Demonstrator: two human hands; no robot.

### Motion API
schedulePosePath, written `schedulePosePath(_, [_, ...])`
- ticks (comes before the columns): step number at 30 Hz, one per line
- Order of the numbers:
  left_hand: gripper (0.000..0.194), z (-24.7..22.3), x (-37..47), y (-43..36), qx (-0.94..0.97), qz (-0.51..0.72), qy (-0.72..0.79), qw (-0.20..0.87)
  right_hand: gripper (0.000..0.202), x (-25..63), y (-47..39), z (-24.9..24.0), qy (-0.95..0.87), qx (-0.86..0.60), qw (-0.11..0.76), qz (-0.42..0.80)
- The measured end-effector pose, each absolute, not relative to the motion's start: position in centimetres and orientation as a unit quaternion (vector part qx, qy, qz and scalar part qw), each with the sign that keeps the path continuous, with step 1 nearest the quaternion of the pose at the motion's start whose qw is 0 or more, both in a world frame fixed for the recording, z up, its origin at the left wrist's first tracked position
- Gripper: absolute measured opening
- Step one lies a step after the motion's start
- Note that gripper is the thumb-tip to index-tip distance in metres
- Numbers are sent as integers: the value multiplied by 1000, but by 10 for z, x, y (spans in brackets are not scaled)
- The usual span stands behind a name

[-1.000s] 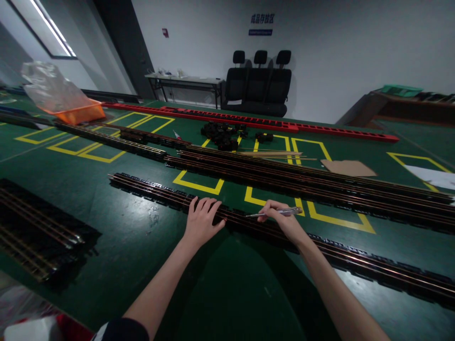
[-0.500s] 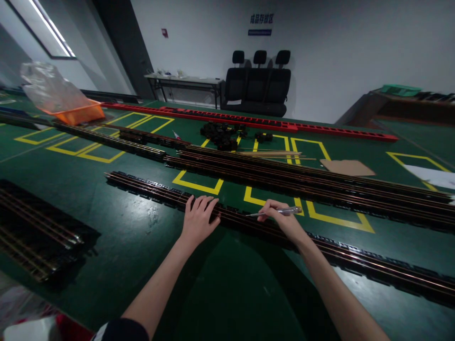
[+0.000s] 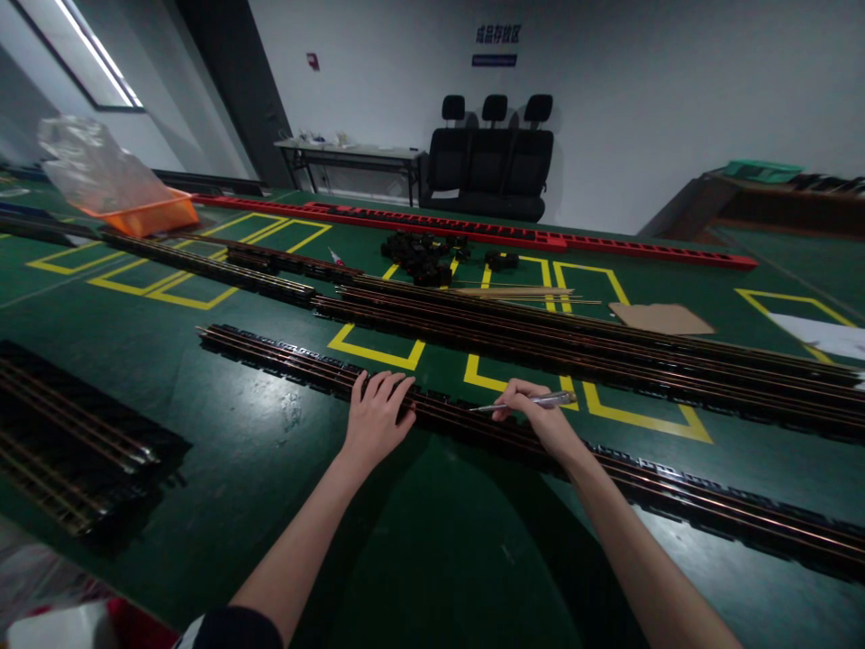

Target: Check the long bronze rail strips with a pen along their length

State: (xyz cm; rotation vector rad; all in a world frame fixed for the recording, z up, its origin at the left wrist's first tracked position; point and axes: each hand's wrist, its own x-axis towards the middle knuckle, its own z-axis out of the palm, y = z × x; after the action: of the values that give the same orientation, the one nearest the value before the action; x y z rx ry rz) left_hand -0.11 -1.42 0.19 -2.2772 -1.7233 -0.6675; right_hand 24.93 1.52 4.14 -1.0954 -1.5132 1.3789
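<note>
A long black rail strip (image 3: 676, 487) with copper-coloured rods runs across the green table in front of me. My left hand (image 3: 378, 416) lies on it, fingers spread over its top. To the right, my right hand (image 3: 531, 410) is closed around a thin screwdriver (image 3: 558, 398) with a clear handle. The screwdriver lies nearly level, its shaft pointing left and its tip over the strip; whether the tip touches is too dark to tell.
Behind the strip lie more long rail strips (image 3: 487, 333), a pile of black parts (image 3: 419, 257), thin sticks (image 3: 514, 292) and brown cardboard (image 3: 662, 318). An orange basket (image 3: 152, 216) stands back left. More strips (image 3: 60, 433) lie at the near left.
The strip and my left hand have shifted very slightly left. My right hand with the screwdriver is almost unmoved.
</note>
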Motion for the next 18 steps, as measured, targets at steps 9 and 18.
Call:
schedulePosePath(9, [35, 1, -2, -14, -775, -226, -582, 101, 21, 256, 20, 31, -589, -441, 411, 538])
schedulePosePath(18, [34, 0, -1, -13, -777, -229, -577, 101, 21, 256, 19, 28, -585, -441, 412, 542])
